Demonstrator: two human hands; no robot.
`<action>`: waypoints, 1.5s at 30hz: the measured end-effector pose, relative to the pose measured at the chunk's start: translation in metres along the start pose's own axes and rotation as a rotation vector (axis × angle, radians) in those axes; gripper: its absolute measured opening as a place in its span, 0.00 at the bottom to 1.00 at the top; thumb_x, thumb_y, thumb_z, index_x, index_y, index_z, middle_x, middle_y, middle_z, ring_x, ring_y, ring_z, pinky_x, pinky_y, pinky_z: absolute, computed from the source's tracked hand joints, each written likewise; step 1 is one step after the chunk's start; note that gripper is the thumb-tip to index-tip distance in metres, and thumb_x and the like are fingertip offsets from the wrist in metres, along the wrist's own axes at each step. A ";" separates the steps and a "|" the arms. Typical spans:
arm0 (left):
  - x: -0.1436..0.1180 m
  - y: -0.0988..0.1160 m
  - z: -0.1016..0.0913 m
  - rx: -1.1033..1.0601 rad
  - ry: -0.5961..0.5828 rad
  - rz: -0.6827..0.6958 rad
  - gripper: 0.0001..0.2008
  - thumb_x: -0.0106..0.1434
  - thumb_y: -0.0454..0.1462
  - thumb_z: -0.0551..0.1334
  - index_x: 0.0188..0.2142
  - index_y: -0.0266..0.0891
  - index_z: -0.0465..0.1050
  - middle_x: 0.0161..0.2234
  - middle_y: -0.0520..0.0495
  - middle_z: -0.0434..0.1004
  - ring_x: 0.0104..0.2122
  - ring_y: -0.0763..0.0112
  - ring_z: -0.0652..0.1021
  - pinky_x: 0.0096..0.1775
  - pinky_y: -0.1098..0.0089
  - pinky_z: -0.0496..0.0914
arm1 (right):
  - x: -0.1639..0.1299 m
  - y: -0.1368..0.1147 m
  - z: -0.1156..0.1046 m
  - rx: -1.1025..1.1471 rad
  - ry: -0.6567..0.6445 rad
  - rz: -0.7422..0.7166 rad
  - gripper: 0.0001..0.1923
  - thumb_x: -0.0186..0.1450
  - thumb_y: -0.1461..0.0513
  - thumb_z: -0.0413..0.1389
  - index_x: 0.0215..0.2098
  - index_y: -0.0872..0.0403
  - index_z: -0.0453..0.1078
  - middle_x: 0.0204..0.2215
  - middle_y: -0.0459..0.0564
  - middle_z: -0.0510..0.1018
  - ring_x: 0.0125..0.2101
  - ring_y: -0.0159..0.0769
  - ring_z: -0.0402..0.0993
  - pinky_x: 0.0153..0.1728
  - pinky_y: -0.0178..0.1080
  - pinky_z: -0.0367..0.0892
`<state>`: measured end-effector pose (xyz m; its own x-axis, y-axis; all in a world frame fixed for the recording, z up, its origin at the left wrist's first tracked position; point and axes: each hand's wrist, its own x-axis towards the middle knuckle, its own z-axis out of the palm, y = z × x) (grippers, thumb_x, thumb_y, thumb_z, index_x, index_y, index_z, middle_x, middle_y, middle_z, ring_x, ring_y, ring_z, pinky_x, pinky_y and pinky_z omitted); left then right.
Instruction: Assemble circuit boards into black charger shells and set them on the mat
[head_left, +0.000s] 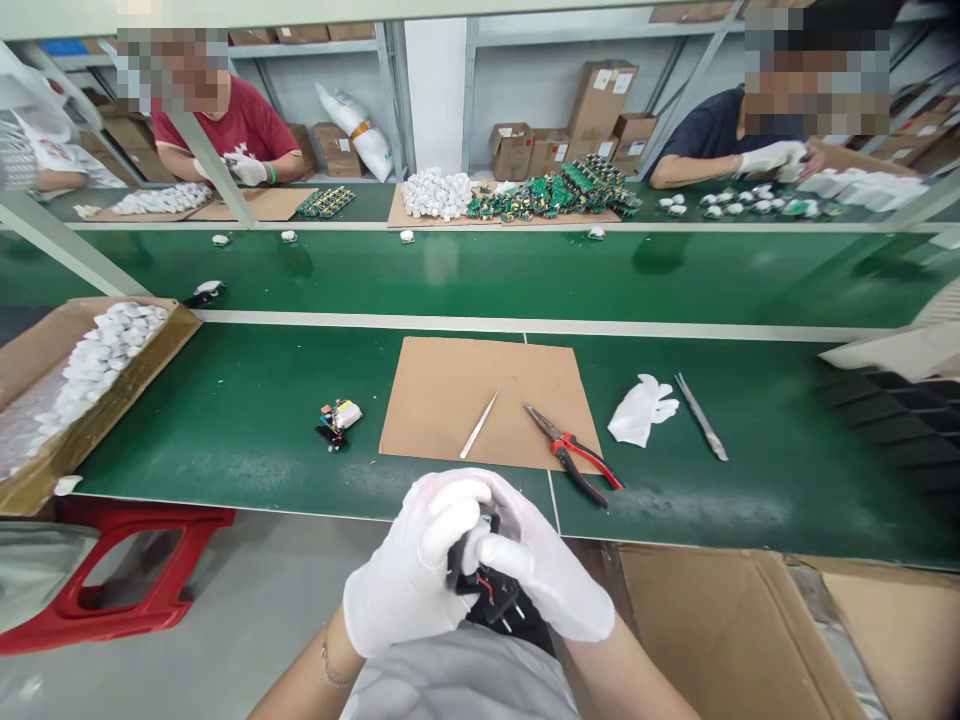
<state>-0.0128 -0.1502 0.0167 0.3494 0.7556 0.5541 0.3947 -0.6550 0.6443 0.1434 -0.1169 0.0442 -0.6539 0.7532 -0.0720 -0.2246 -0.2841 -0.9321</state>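
Observation:
Both my hands wear white gloves and meet in front of my body, just off the bench's front edge. My left hand (420, 565) and my right hand (540, 560) are closed around a black plug adapter (501, 597) with metal prongs and a bit of red wire showing. A white part also shows between the fingers; most of what I hold is hidden. Beyond my hands lies a cardboard sheet (450, 385) with tweezers (478, 425) and red-and-black long-nose pliers (574, 452) on it. Left of the sheet sits a small circuit assembly (337, 422).
A white glove (641, 410) and a second pair of tweezers (701, 417) lie right. A box of white parts (97, 365) stands left. Across the green conveyor (495, 275), which carries several small pieces, two people work beside piled circuit boards (555, 193). A red stool (135, 570) is below left.

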 end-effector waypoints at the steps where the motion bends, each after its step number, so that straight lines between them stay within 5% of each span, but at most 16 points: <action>1: 0.000 0.000 0.001 -0.016 0.005 0.003 0.40 0.50 0.26 0.63 0.59 0.52 0.52 0.52 0.40 0.68 0.50 0.51 0.72 0.49 0.53 0.65 | 0.000 0.002 0.001 -0.004 0.041 0.011 0.16 0.58 0.58 0.59 0.43 0.52 0.63 0.45 0.51 0.72 0.31 0.32 0.70 0.38 0.40 0.69; 7: -0.003 0.002 0.002 -0.171 0.020 -0.126 0.40 0.50 0.26 0.64 0.60 0.49 0.55 0.51 0.38 0.69 0.52 0.50 0.71 0.50 0.51 0.66 | -0.003 0.008 -0.004 -0.073 0.004 -0.072 0.18 0.61 0.54 0.58 0.46 0.52 0.63 0.47 0.53 0.72 0.34 0.36 0.72 0.44 0.44 0.69; 14: -0.007 -0.007 0.006 -0.084 -0.029 0.013 0.39 0.50 0.25 0.62 0.58 0.53 0.56 0.52 0.40 0.67 0.50 0.51 0.71 0.50 0.51 0.66 | -0.005 0.016 -0.001 -0.187 0.146 0.003 0.11 0.63 0.60 0.54 0.44 0.53 0.63 0.34 0.46 0.75 0.28 0.33 0.72 0.39 0.41 0.70; 20: -0.009 -0.006 0.002 -0.199 0.038 -0.147 0.41 0.50 0.25 0.63 0.61 0.51 0.54 0.50 0.40 0.68 0.51 0.52 0.71 0.51 0.52 0.66 | 0.002 0.017 0.000 -0.191 -0.009 -0.182 0.15 0.64 0.58 0.54 0.48 0.52 0.65 0.47 0.52 0.73 0.43 0.40 0.72 0.53 0.45 0.66; 25: -0.012 -0.009 0.003 -0.205 0.013 -0.129 0.45 0.46 0.23 0.62 0.62 0.52 0.54 0.52 0.41 0.68 0.52 0.51 0.71 0.51 0.53 0.67 | 0.004 0.023 0.008 -0.221 0.118 -0.057 0.21 0.58 0.70 0.48 0.48 0.50 0.66 0.47 0.47 0.74 0.41 0.34 0.73 0.47 0.40 0.69; 29: -0.015 -0.012 0.001 -0.219 -0.013 -0.227 0.41 0.45 0.23 0.61 0.58 0.48 0.56 0.53 0.41 0.65 0.53 0.53 0.69 0.52 0.55 0.66 | 0.006 0.027 0.008 -0.296 0.179 -0.044 0.17 0.60 0.66 0.50 0.47 0.52 0.67 0.43 0.48 0.75 0.38 0.34 0.73 0.44 0.40 0.70; 32: -0.016 -0.011 -0.001 -0.221 0.016 -0.289 0.40 0.46 0.23 0.61 0.57 0.47 0.57 0.52 0.43 0.65 0.52 0.56 0.69 0.54 0.58 0.64 | 0.008 0.026 0.005 -0.275 0.103 -0.094 0.13 0.64 0.61 0.48 0.45 0.53 0.67 0.32 0.46 0.75 0.36 0.36 0.72 0.46 0.43 0.69; 38: -0.017 -0.010 0.000 -0.218 0.029 -0.323 0.35 0.48 0.24 0.62 0.56 0.45 0.59 0.50 0.43 0.65 0.51 0.56 0.69 0.53 0.59 0.65 | 0.013 0.027 0.012 -0.323 0.189 0.043 0.18 0.55 0.68 0.51 0.44 0.52 0.66 0.43 0.47 0.75 0.44 0.38 0.73 0.46 0.42 0.70; 42: -0.022 -0.011 0.000 -0.282 0.010 -0.393 0.39 0.52 0.27 0.63 0.60 0.50 0.51 0.55 0.41 0.60 0.55 0.55 0.67 0.57 0.55 0.61 | 0.012 0.030 0.005 -0.386 0.183 0.075 0.18 0.57 0.66 0.54 0.47 0.51 0.67 0.41 0.48 0.76 0.41 0.38 0.74 0.43 0.42 0.71; 45: -0.021 -0.007 -0.006 -0.615 -0.043 -0.463 0.43 0.57 0.35 0.65 0.63 0.53 0.39 0.56 0.39 0.62 0.56 0.53 0.68 0.56 0.52 0.61 | 0.008 0.021 -0.010 -0.450 0.237 -0.065 0.26 0.60 0.62 0.55 0.57 0.50 0.61 0.48 0.52 0.74 0.48 0.41 0.72 0.50 0.45 0.69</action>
<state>-0.0281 -0.1619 0.0039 0.3018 0.9425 0.1433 -0.0304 -0.1407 0.9896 0.1408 -0.1112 0.0210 -0.4554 0.8894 -0.0387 0.1081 0.0122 -0.9941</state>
